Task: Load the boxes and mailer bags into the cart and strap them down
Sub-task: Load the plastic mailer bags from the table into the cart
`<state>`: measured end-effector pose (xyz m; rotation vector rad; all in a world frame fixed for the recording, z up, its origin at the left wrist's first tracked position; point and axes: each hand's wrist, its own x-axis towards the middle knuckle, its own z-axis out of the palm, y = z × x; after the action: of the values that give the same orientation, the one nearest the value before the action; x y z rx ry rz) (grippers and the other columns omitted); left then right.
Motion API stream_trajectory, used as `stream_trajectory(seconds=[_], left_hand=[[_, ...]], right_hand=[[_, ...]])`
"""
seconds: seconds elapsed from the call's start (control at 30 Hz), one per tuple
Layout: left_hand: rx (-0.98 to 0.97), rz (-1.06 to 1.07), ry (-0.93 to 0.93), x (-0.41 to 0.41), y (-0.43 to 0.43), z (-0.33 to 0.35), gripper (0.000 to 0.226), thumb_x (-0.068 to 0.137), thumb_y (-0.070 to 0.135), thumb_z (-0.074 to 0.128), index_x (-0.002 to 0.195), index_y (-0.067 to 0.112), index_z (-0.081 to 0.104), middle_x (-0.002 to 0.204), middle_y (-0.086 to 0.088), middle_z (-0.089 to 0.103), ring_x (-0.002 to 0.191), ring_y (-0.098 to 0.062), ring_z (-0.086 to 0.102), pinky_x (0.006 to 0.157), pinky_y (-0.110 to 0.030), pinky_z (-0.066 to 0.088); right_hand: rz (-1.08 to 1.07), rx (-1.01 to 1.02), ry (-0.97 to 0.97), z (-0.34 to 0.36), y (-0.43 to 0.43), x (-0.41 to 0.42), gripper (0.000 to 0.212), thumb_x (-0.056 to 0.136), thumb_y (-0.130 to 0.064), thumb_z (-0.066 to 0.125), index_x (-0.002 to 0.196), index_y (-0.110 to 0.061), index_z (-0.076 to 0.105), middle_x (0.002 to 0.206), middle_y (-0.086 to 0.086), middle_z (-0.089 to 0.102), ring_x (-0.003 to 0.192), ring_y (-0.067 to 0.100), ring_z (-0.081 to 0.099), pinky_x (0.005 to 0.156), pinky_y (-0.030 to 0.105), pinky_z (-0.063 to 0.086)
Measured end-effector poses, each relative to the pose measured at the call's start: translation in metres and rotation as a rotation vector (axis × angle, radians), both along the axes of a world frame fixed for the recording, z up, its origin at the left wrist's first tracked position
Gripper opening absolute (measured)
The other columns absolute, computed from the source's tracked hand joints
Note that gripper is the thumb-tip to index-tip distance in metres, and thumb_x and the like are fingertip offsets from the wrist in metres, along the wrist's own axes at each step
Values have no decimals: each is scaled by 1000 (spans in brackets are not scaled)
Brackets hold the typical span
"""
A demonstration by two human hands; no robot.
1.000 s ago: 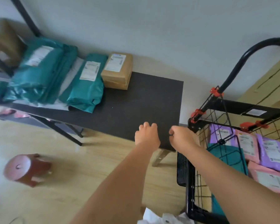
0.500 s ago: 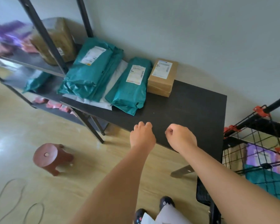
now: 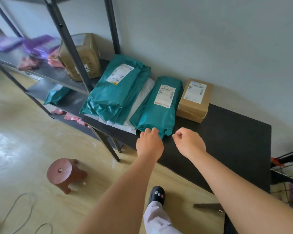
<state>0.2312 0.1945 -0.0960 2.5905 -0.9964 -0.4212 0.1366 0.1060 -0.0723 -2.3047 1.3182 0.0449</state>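
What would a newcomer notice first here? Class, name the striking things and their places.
Teal mailer bags lie on the black table by the wall, with a labelled cardboard box to their right. The left hand and right hand reach toward the nearest bag. A red stool stands on the floor at left.

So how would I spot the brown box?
Look at the long black table against the grey wall. Follow the parcels along its back edge to the rightmost one. It is a small brown cardboard box with a white label, the only stiff box among soft teal plastic mailer bags.
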Motion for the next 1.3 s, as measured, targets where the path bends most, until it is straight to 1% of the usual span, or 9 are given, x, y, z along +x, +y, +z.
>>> stream_trajectory(seconds=[0.1, 0.27, 0.33, 0.5, 0.63, 0.73, 1.07, 1.17, 1.3], left_hand=[[1, 0, -10, 29, -19, 0, 28, 99, 25, 44, 126, 17, 49, 121, -5, 52, 113, -24, 48, 83, -36, 44], [36, -3, 10, 76, -53, -1, 32, 99, 25, 43, 130, 17, 47, 125, -6, 49, 118, -26, 46, 88, -38, 43], [43, -6, 14, 94, -68, 0, 33, 99, 26, 43, 131, 17, 46, 127, -6, 49, 119, -25, 45, 88, -37, 42], [32, 15, 50, 126, -101, -2, 38, 99, 26, 43, 136, 18, 40, 136, -6, 44, 124, -25, 42, 88, -37, 43], [37, 41, 129, 141, -118, -6, 43, 98, 25, 44, 139, 17, 36, 141, -6, 41, 126, -25, 43, 87, -35, 41], [46, 46, 188, 154, -131, -6, 44, 97, 25, 45, 139, 14, 36, 140, -9, 41, 125, -27, 44, 90, -36, 41], [24, 42, 414, 176, -162, -20, 59, 96, 32, 50, 146, 10, 28, 138, -14, 48, 119, -32, 52, 96, -42, 46], [17, 95, 507, 180, -167, -24, 60, 95, 35, 51, 145, 9, 29, 137, -14, 52, 118, -32, 55, 90, -35, 47], [-49, 167, 625, 182, -173, -26, 61, 91, 43, 56, 139, 11, 36, 131, -10, 59, 114, -29, 59, 91, -35, 50]], right_hand=[[-25, 23, -32, -4, -18, 27, 18, 100, -39, 50, 108, -26, 60, 97, -5, 64, 80, 13, 60, 62, 29, 47], [-49, 53, -85, -6, -53, 73, 31, 100, -38, 51, 127, -23, 55, 119, -1, 62, 103, 19, 61, 76, 33, 51], [-43, 59, -130, -5, -67, 90, 33, 100, -36, 52, 129, -21, 54, 121, 2, 60, 104, 20, 60, 81, 35, 52], [-64, 67, -239, -8, -93, 124, 40, 99, -31, 54, 136, -17, 47, 130, 5, 53, 103, 19, 58, 78, 29, 47], [-103, 94, -264, -10, -104, 139, 48, 98, -29, 56, 141, -16, 41, 141, 6, 47, 123, 22, 51, 98, 34, 45], [-149, 137, -263, -10, -116, 150, 53, 97, -29, 57, 144, -14, 37, 144, 6, 47, 126, 23, 52, 103, 38, 45], [-364, 331, -230, -29, -134, 170, 55, 97, -28, 57, 144, -18, 30, 135, 5, 57, 109, 25, 62, 71, 28, 45], [-406, 369, -224, -36, -134, 174, 57, 97, -28, 57, 144, -18, 27, 135, 5, 57, 103, 24, 62, 57, 25, 41], [-444, 361, -259, -39, -132, 176, 63, 96, -30, 59, 147, -18, 25, 135, 4, 56, 100, 19, 60, 64, 26, 43]])
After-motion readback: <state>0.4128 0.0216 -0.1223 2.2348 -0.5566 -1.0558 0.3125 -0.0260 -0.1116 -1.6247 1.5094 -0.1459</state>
